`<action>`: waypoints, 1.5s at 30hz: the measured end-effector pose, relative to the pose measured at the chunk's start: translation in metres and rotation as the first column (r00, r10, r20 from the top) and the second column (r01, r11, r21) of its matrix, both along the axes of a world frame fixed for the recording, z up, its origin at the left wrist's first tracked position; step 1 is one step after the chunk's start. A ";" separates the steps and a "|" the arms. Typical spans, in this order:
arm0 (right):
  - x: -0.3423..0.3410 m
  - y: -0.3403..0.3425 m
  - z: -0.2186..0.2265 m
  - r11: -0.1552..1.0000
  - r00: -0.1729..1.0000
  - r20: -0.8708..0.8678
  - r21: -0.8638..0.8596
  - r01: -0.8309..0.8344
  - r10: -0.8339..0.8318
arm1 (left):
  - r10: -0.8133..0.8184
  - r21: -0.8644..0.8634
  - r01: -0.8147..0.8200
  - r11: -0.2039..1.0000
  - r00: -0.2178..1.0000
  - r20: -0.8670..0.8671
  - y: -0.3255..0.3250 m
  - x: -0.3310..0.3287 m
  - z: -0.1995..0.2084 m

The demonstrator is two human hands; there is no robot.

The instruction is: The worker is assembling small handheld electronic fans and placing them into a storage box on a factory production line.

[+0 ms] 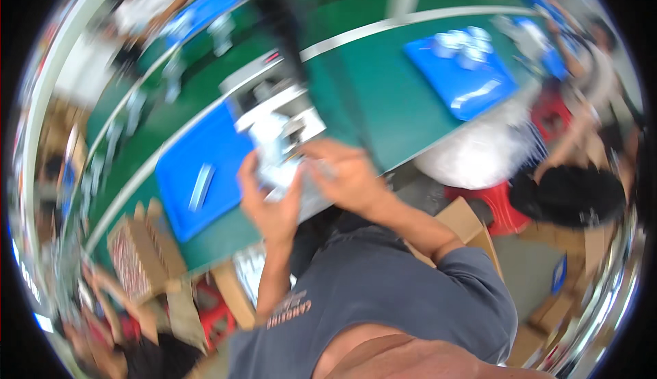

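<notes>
At the bench edge, my left hand (pixel 269 204) has its thumb and fingers closed round a pale, shiny piece (pixel 279 173), blurred by motion. My right hand (pixel 348 177) is beside it, thumb and fingertips pinched together close to that piece. Whatever lies in the right-hand pinch is too small and smeared to name. Just beyond both hands stands a small bench machine (pixel 268 91) with a grey and white body. A bright whitish area with a dark fitting (pixel 295 130) shows at its front, close to my fingers.
Left of the machine, a blue tray (pixel 179 204) bears a silvery strip (pixel 201 187). On the right, another blue tray (pixel 438 71) carries several white round pieces (pixel 462 47). Cardboard boxes (pixel 144 252) and a white plastic bag (pixel 475 152) flank the green bench (pixel 363 95). Co-workers sit on both sides.
</notes>
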State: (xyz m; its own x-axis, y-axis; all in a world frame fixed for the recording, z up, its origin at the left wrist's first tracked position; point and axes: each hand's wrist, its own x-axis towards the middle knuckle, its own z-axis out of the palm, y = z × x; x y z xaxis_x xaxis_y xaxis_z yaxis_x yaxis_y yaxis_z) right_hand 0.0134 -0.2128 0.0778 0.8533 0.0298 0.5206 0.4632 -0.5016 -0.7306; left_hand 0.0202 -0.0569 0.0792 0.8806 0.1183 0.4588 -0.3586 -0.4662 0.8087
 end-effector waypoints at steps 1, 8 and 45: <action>-0.003 -0.004 0.001 0.986 0.988 -0.143 0.167 -0.028 0.052 | -0.085 -0.154 0.069 0.986 0.992 -0.096 -0.002 0.000 0.000; -0.019 -0.050 0.020 0.842 0.797 -0.405 0.492 -0.224 0.449 | -0.607 -0.384 0.515 0.767 0.776 -0.171 0.031 0.001 -0.008; 0.086 -0.261 0.081 0.872 0.838 -0.527 0.335 0.358 -0.141 | 0.293 0.401 -0.281 0.872 0.956 0.034 0.171 0.033 -0.052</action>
State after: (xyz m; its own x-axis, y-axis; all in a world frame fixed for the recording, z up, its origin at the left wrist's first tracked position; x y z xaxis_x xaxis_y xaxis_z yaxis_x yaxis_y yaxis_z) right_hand 0.0989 -0.4735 0.1591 0.9402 -0.3389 -0.0329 -0.0919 -0.1597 -0.9829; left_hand 0.0534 0.1141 0.0268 0.8486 0.1809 0.4972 -0.1403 -0.8291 0.5412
